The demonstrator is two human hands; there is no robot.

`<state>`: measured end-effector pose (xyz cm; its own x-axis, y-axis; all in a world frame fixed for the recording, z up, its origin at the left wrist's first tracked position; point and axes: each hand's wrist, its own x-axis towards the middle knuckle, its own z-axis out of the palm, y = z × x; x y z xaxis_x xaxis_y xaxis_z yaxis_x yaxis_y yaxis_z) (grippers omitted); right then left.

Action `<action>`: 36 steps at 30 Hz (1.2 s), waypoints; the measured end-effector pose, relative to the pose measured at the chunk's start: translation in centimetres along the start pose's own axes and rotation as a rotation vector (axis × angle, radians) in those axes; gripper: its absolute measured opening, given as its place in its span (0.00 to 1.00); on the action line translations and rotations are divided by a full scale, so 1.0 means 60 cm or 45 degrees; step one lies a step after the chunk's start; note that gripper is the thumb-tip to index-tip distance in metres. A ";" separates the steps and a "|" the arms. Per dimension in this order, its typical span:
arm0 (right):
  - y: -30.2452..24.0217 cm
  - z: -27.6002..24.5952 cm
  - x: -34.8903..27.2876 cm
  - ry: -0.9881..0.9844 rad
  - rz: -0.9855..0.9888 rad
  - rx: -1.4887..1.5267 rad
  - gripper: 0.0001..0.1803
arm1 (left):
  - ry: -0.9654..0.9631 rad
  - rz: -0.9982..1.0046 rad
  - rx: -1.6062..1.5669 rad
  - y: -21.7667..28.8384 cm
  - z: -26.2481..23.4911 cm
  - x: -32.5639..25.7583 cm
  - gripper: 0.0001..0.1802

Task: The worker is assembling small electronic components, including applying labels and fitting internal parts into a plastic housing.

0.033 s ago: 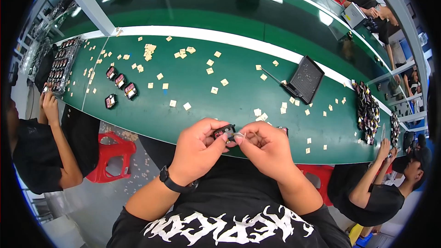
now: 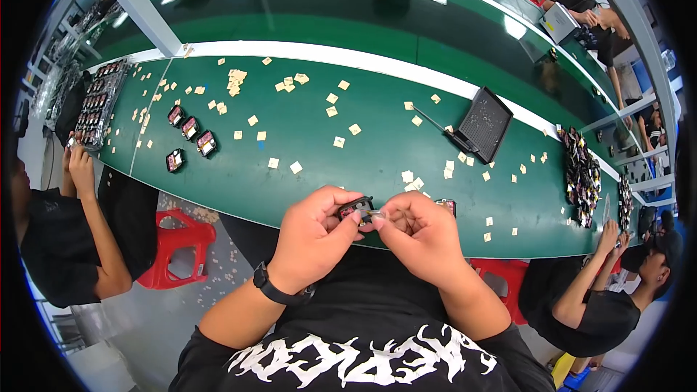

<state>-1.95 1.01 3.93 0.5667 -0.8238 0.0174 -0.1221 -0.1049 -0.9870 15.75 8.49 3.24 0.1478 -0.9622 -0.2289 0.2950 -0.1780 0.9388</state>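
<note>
Near the table's front edge, my left hand (image 2: 318, 231) grips a small black plastic casing (image 2: 350, 207) with rounded corners, its inner side turned up. Thumb and fingers press it from both sides. My right hand (image 2: 422, 231) is closed in a pinch at the casing's right end, on a small pale strip (image 2: 377, 213). The strip is too small and too covered by fingertips to name. Just beyond my right hand lies another black casing (image 2: 446, 207), partly hidden. Several similar black casings (image 2: 190, 128) rest at the left of the green table (image 2: 312, 189).
Small cream square pieces (image 2: 339, 142) are scattered over the table. A black tray (image 2: 488, 127) lies at the right, a thin rod beside it. Farther right is a heap of dark parts (image 2: 579, 178). Co-workers sit on both sides; a red stool (image 2: 178, 250) stands at the left.
The pale strip at my right fingertips lies flatter against the casing than before. Both hands have otherwise kept their places.
</note>
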 end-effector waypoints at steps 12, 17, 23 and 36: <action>0.024 0.004 0.002 0.132 0.179 -0.019 0.05 | -0.101 0.064 -0.029 -0.040 -0.009 0.012 0.12; 0.028 0.011 0.005 0.119 0.145 -0.044 0.06 | -0.121 0.067 -0.074 -0.049 -0.018 0.009 0.14; 0.029 0.022 0.006 0.098 0.044 -0.241 0.06 | -0.126 0.009 -0.124 -0.065 -0.022 0.010 0.15; 0.036 0.022 0.012 0.039 0.065 -0.294 0.06 | -0.276 0.093 0.007 -0.078 -0.048 0.012 0.17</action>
<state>-0.71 0.90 1.58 0.5302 -0.8476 -0.0234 -0.3351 -0.1841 -0.9240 17.17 9.24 -2.08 -0.0378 -0.9943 -0.1000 0.2860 -0.1067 0.9523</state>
